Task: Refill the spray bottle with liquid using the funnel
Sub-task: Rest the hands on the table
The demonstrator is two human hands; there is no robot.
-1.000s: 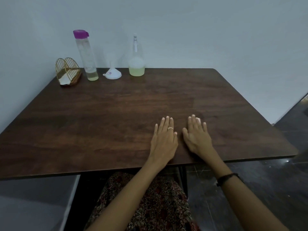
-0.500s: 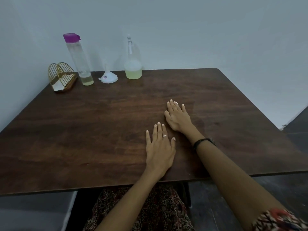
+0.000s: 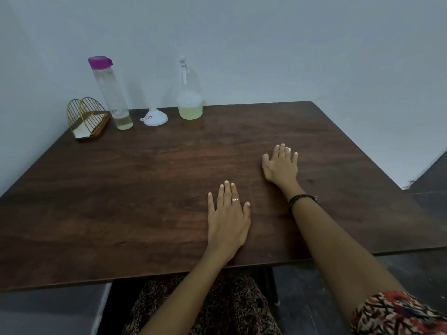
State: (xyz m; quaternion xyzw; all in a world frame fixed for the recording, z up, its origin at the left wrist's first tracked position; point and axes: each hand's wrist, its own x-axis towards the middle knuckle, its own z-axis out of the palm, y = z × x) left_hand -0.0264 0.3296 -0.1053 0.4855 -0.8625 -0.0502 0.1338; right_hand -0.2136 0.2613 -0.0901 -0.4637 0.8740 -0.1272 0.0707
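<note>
At the far left corner of the dark brown wooden table point(image 3: 121, 189) stands a small gold wire holder with arched sides point(image 3: 87, 118), a scrap of white paper lying in its base. Just to its right rises a tall clear plastic bottle with a purple cap point(image 3: 111, 93), upright, with a shallow layer of pale yellow liquid at the bottom. Next along the back edge sits a small white plastic funnel point(image 3: 154, 116), turned mouth-down on the wood with its spout pointing up and a little tab with a label at its left rim. Right of the funnel, close but apart from it, is the clear round-bodied spray bottle point(image 3: 189, 100), upright against the pale wall, its slim nozzle on top and its lower part filled with pale yellow-green liquid.

Nearer the front edge, well apart from all of these, the left hand point(image 3: 227, 218) lies flat, palm down on the wood, fingers straight and slightly spread, a thin ring on one finger, holding nothing. To its right and farther forward the right hand point(image 3: 280, 166) is also spread palm down over the table, fingers extended and empty, with a dark band point(image 3: 302, 198) around the wrist and a red patterned sleeve point(image 3: 396, 313) at the lower right corner
</note>
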